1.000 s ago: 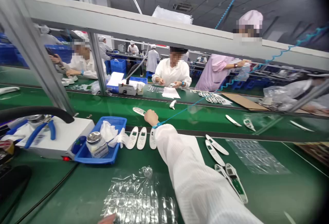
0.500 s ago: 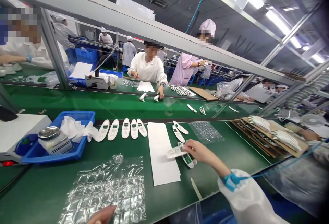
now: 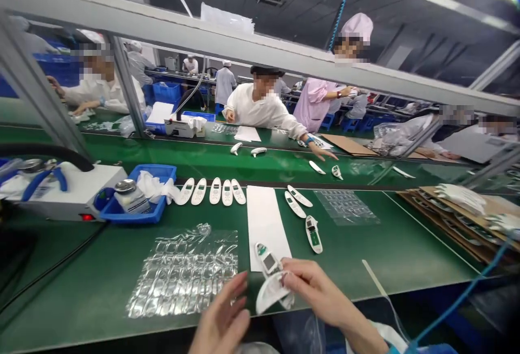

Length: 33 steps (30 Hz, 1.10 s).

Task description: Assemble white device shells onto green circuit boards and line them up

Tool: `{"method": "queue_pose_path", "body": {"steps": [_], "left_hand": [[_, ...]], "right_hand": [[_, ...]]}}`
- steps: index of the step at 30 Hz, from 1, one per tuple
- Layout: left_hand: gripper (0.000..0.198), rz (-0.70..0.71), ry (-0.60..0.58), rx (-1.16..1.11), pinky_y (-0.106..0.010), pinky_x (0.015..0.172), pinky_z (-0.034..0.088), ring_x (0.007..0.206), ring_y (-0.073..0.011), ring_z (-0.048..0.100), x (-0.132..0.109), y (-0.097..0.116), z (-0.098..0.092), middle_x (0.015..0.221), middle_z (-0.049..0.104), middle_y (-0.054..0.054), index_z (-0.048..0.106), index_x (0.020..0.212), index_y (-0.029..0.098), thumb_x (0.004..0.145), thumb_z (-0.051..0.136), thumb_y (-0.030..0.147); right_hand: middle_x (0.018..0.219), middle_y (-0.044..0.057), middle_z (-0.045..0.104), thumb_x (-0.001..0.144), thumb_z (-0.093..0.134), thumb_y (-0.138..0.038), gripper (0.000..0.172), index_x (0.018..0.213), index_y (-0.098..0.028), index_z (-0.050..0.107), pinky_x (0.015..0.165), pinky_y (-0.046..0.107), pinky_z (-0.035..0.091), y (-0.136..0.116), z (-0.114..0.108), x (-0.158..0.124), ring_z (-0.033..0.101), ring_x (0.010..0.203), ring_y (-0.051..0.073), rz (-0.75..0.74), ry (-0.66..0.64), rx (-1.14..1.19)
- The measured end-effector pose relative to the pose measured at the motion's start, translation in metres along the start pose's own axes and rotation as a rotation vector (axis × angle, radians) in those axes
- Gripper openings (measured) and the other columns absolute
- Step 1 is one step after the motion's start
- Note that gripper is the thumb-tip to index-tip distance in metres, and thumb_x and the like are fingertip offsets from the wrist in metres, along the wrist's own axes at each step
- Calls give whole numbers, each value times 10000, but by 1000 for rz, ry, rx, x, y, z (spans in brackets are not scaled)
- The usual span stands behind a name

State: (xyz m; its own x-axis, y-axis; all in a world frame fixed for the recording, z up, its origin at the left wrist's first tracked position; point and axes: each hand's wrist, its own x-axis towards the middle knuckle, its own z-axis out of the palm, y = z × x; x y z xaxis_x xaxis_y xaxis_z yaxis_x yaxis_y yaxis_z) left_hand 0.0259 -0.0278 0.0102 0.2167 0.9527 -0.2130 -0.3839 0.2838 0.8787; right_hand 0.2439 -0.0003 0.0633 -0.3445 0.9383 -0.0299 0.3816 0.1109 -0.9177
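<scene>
My right hand grips a white plastic shell together with an opened white handset, whose green board and grey screen show. Both are slightly blurred, over the near end of a white paper sheet. My left hand is just left of them, fingers apart and holding nothing, near a clear plastic sheet of square pockets. Right of the paper lies another opened handset with a green board. Behind it are two white shells, side by side.
Several white handset covers stand in a row left of the paper. Farther left are a blue tray with a metal-topped container and a white box. Cardboard layers are stacked at right. A co-worker reaches over the opposite bench.
My right hand has come nearer to me, and the opened handset's board and screen now show in it. My left hand has risen further into view. The camera view has shifted left.
</scene>
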Motion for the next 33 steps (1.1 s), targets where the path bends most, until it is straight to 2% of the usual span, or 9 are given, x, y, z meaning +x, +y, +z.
{"method": "queue_pose_path", "body": {"steps": [2,5,8,11,16,21,25,30,33], "left_hand": [[673,-38,-90,-95,-456,1064,414,1246,-359,493,1,-8,8,1244,629,-116,664,1170,228,609,827,562],[566,-101,3,-110,-423,1031,430,1183,-338,541,-2,-11,-1,1196,646,-127,680,1123,202,700,752,572],[495,-130,123,-114,-328,780,515,804,-223,640,-8,-4,-24,1015,679,-98,655,1105,188,781,672,562],[414,-149,125,-75,-224,507,367,488,-95,454,-14,4,-40,748,620,-8,618,1020,167,818,648,526],[487,-68,104,138,-271,713,438,786,-212,592,-20,4,-47,833,662,-52,619,991,136,631,815,399],[527,-38,104,214,-337,845,449,958,-293,595,-25,-2,-53,1011,677,-99,594,1113,137,667,756,366],[471,-45,125,302,-322,839,457,983,-298,604,-28,-3,-58,1023,677,-90,592,1124,157,688,717,280],[353,22,233,238,-296,763,465,908,-283,616,-29,0,-69,918,683,-79,626,976,148,676,722,307],[387,-67,299,171,-290,689,457,802,-262,607,-31,3,-79,822,688,-80,646,896,124,645,785,384]], "right_hand": [[740,18,568,943,487,-454,409,695,-171,648,657,256,401,-15,31,0,518,702,143,-30,-110,109],[825,39,622,928,528,-423,352,744,-191,719,647,258,446,-23,58,2,564,720,152,-24,-264,187],[878,55,634,909,559,-412,277,860,-220,753,511,239,450,-19,58,9,582,601,134,50,-296,195],[762,39,610,920,549,-355,240,894,-231,753,497,238,428,-17,51,24,547,541,124,-1,-279,6],[738,17,622,921,529,-233,205,846,-224,720,602,254,426,-22,63,49,557,656,149,-112,-311,-202],[1015,45,577,860,633,-222,111,968,-234,608,852,349,433,-27,85,61,529,986,221,-182,-170,-291],[922,34,548,918,511,-171,71,868,-219,527,828,383,412,-40,109,59,501,890,205,-268,-179,-423],[817,44,562,906,387,-91,195,816,-225,495,743,373,420,-60,132,46,485,769,200,-614,-293,-501],[815,35,582,915,393,-129,176,826,-231,505,721,343,432,-47,126,79,509,749,186,-530,-136,-330]]}}
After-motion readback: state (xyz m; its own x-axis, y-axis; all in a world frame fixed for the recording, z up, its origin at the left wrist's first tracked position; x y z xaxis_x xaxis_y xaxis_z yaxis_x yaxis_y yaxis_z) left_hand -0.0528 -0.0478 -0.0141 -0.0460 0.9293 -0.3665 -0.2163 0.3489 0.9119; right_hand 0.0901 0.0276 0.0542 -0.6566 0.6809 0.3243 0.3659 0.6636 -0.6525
